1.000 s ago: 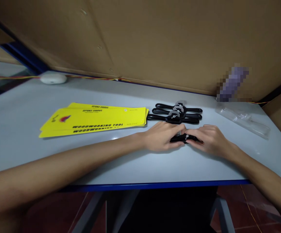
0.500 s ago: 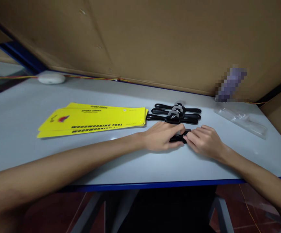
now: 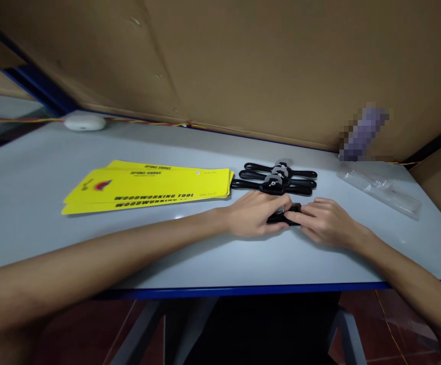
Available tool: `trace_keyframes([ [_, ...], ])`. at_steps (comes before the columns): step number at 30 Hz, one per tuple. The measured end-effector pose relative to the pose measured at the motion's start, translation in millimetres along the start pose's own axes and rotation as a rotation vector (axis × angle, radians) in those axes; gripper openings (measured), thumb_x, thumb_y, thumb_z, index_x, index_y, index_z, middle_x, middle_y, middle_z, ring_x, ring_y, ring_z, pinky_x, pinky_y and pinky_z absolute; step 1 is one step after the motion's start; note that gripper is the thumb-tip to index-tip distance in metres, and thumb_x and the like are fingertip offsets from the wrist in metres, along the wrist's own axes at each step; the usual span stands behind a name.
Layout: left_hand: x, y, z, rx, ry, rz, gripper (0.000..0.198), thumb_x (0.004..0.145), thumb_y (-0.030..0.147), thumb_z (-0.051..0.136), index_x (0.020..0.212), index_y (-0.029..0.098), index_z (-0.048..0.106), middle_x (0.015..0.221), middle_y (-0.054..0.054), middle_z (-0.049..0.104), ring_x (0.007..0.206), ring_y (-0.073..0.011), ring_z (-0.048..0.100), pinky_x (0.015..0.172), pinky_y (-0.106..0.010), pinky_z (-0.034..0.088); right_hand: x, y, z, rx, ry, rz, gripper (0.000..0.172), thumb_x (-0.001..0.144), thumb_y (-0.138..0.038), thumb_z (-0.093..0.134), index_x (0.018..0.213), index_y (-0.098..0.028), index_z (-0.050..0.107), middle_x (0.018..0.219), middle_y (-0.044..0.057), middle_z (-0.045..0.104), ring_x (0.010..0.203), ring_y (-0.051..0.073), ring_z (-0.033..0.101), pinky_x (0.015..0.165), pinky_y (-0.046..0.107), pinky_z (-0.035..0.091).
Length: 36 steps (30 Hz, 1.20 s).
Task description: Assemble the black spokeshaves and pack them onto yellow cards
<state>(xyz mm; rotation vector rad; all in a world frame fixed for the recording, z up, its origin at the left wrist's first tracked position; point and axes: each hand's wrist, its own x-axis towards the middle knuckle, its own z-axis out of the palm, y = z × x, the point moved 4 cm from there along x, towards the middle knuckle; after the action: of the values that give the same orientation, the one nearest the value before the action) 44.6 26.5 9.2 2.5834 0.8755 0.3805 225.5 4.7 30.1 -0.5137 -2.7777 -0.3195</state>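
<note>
Near the front of the table, a black spokeshave [image 3: 294, 221] lies between my two hands, mostly covered by them. My left hand [image 3: 256, 215] is closed around its left part, with the thumb by the middle. From the other side my right hand [image 3: 323, 220] grips it, thumb and forefinger reaching to its centre. What the right fingertips touch there is too small to make out. Just behind, three more black spokeshaves [image 3: 275, 183] with grey metal blades lie in a row, handles pointing left and right.
Yellow printed cards [image 3: 159, 185] overlap in a fanned stack on the left. Clear plastic packaging [image 3: 380, 190] lies on the right. At the back left sits a white rounded device [image 3: 85, 121], near a thin cable. A cardboard wall [image 3: 243, 66] stands behind the table [image 3: 212, 263].
My right thumb and forefinger have shifted slightly left across the middle of the spokeshave. My left hand keeps its hold. The view has moved a little.
</note>
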Motion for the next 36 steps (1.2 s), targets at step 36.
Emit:
trace_keyframes([
  [36,0,0,0.5,0.013,0.007,0.015,0.048,0.097,0.049,0.051,0.134,0.018,0.052,0.079,-0.001,0.066,0.066,-0.0192,0.059,0.059,-0.031,0.035,-2,8,3,0.115,0.13,0.127,0.026,0.106,-0.031,0.053,0.087,-0.018,0.067,0.075,0.003,0.073,0.063,0.015,0.062,0.061,0.03,0.043],
])
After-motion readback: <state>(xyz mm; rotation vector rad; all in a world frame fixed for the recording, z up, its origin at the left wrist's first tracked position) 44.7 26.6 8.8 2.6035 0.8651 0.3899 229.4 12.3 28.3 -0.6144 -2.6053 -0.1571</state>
